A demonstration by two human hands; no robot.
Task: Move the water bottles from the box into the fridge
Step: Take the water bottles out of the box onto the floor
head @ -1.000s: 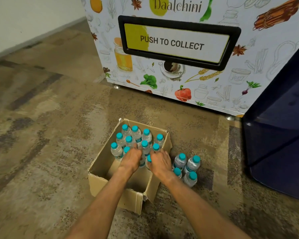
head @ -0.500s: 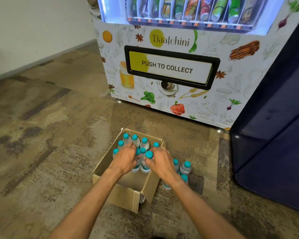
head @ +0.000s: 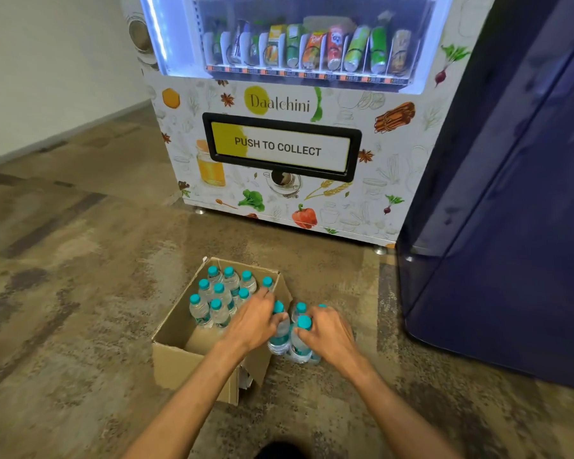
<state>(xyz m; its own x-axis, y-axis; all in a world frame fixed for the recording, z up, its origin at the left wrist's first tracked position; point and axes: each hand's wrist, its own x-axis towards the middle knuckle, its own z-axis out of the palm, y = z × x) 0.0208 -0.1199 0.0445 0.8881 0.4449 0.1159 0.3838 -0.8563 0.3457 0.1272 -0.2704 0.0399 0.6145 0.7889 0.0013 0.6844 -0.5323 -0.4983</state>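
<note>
both hands have come up out of the box (head: pixel 176 362) and swung rightward since the earlier frames, each bringing a bottle along. our left hand (head: pixel 254 323) curls round the first bottle (head: pixel 279 341) just past the box's right wall. our right hand (head: pixel 330 332) grips the second bottle (head: pixel 301 346) below its cap, close against the first.

we judge two more are leaving the box, yet they head for the floor cluster (head: pixel 300 308) just beyond our right hand's fingers, not the fridge (head: pixel 511 243), which stands well off to that hand's right. the remaining bottles (head: pixel 219 294), about nine, stand upright beyond our left hand, so most of the task lies ahead.

the bottles are clear thin plastic with smooth teal screw caps and bluish labels, likely to dent under a hard squeeze. the box is plain corrugated cardboard with open flaps and soft corners. the fridge is glossy dark blue, and the floor (head: pixel 80 293) is mottled brown carpet.
</note>
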